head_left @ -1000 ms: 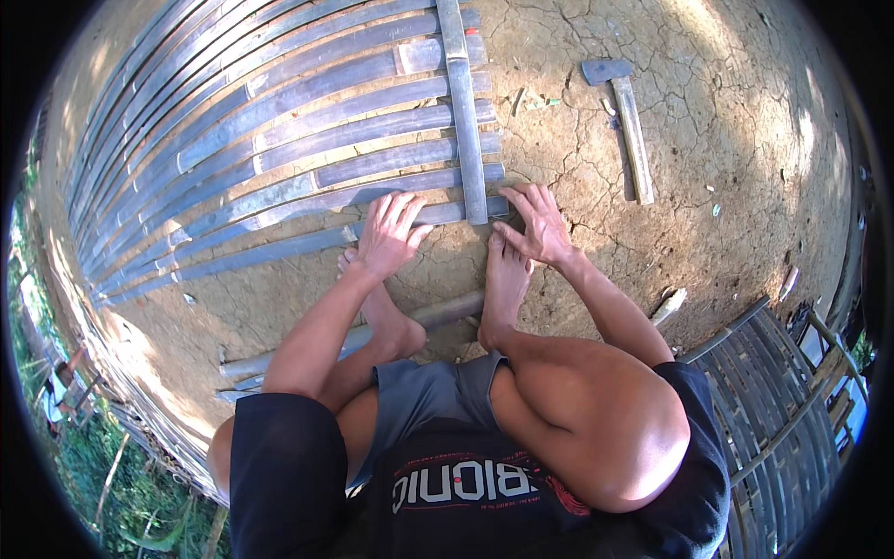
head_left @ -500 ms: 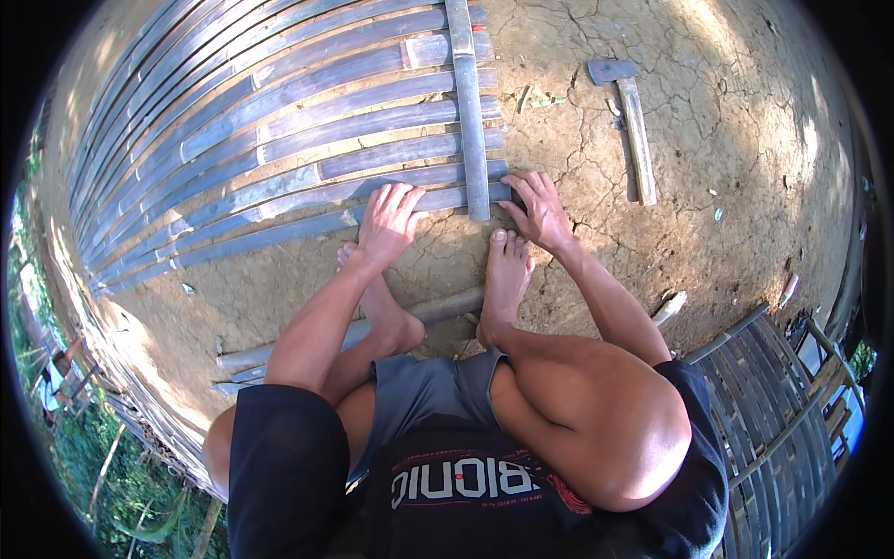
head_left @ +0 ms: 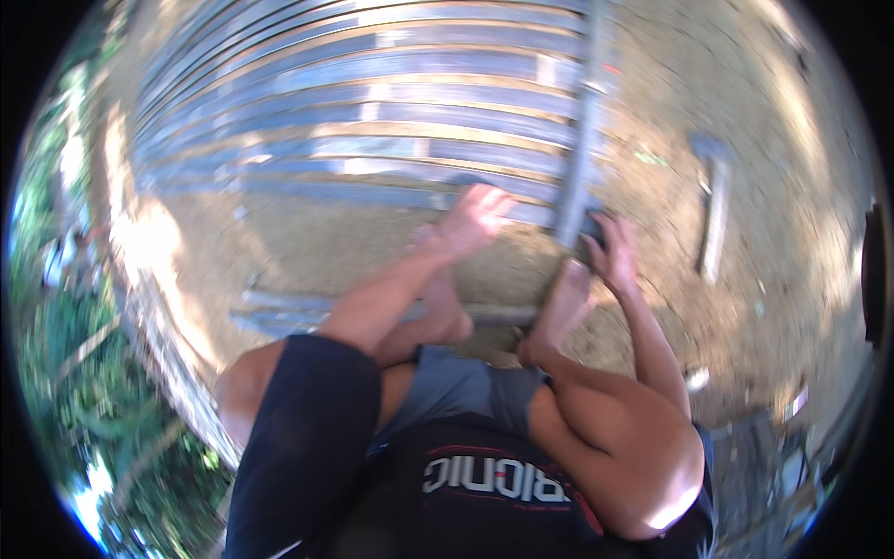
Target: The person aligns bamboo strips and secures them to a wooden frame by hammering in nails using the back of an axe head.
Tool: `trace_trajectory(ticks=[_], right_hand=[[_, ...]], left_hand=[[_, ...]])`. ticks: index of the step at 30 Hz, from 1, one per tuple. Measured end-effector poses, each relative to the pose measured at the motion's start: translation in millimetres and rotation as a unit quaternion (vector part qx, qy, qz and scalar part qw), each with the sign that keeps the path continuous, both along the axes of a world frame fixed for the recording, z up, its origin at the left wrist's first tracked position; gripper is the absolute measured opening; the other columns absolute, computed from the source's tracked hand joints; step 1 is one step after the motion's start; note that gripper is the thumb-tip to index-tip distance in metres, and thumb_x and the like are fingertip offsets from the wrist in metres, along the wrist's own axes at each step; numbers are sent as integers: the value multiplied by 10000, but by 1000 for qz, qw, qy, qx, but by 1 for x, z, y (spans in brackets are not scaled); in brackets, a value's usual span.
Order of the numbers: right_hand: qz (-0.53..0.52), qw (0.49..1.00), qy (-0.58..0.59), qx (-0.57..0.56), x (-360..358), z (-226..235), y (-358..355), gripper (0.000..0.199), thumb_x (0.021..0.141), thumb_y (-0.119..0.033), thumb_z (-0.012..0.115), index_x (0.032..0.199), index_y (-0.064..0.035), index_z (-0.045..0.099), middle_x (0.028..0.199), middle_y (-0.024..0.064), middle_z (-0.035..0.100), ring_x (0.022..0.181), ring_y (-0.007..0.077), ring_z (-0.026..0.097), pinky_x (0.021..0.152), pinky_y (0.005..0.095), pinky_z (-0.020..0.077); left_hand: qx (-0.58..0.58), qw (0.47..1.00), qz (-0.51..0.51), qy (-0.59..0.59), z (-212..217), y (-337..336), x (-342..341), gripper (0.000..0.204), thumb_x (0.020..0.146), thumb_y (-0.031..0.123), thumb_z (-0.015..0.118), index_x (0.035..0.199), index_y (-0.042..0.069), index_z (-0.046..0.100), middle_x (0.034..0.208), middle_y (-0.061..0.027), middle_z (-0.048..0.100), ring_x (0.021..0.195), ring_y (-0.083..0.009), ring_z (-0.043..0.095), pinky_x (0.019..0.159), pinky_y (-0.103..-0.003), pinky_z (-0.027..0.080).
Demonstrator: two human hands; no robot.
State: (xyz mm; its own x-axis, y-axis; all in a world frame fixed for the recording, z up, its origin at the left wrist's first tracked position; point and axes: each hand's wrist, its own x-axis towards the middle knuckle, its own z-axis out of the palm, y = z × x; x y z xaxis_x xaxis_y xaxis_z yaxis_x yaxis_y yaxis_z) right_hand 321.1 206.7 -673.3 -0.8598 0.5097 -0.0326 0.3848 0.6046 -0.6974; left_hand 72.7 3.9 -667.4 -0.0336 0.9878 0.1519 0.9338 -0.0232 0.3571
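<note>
The left hand (head_left: pixel 477 219) is reaching over the nearest dark slat (head_left: pixel 372 194) of a large slatted panel (head_left: pixel 484 93), its fingers lying close together and pointing rightward along the strip. Blur is softening that hand, so whether it is pinching the slat or merely resting on it I cannot tell. The slat is running beneath or just past those fingers, stretching far out to the left and passing rightward to a crosspiece (head_left: pixel 581 140) that is lying across the slats near their right ends. The right hand (head_left: pixel 613 252) is hovering or resting at the slat's right end, beyond the crosspiece; its thumb and fingers are standing apart, their gap facing that end, but whether they are touching it I cannot tell. The crosspiece's near end is sitting between the two hands, closer to the right one. The right foot (head_left: pixel 563 307) is standing just below that end, and the left foot (head_left: pixel 442 307) is standing below the left hand. Loose lengths (head_left: pixel 503 315) are lying behind the feet, and a hatchet-like tool (head_left: pixel 715 205) is lying on the bare ground to the right, apart from both hands.
</note>
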Motion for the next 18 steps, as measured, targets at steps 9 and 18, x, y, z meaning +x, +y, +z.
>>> trace_trajectory(ticks=[9,18], right_hand=[[22,999,6,28,9,-4,1,402,872,-107,737,1240,-17,604,1166,194,610,1093,401,561,975,487,432],[40,998,1,45,9,-6,2,396,904,-120,710,1263,4,597,1192,214,601,1113,407,548,990,491,426]], left_hand=[[0,806,588,-67,-8,-28,-16,413,907,202,698,1260,30,570,1242,-219,545,1193,-394,515,1030,-492,430],[48,407,881,-236,-45,-79,-95,493,890,267,773,1216,-45,575,1185,-223,639,1119,-393,609,969,-460,481]])
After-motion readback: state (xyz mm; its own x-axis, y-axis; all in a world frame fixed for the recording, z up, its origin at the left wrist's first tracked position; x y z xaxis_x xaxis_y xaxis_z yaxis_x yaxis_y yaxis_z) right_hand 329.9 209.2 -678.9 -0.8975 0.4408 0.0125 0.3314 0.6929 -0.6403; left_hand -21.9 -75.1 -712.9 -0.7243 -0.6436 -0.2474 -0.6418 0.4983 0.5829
